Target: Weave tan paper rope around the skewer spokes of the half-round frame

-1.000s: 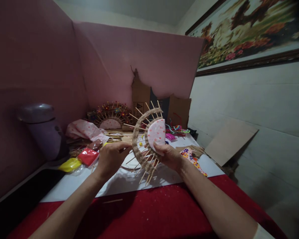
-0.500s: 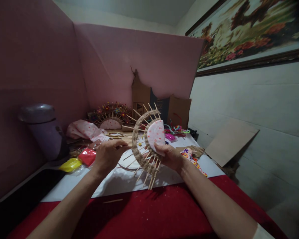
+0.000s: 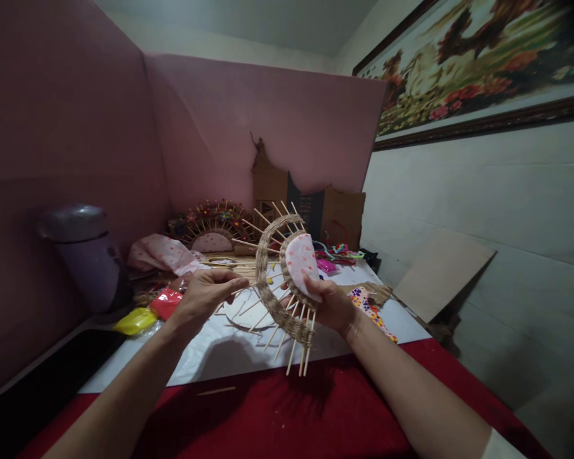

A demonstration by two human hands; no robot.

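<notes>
My right hand grips a half-round woven craft piece by its straight side, thumb on the white half-disc with pink dots. Thin wooden sticks fan outward from the half-disc through a curved band of twisted brown cord. My left hand is closed in a pinch at the piece's left edge, on the end of one of these sticks; the fingers partly hide it. Behind, against the pink panel, stands a similar half-round piece decorated with small coloured flowers.
Left of my hands lie a yellow packet, a red packet and dotted cloth. A white round piece and loose sticks are under the craft. Flower-patterned material lies right; torn cardboard stands behind. One stick rests on red cloth.
The craft piece has tilted slightly, its lower sticks swinging right and down. My left hand stays pinched beside its left edge, with the fingers shifted slightly.
</notes>
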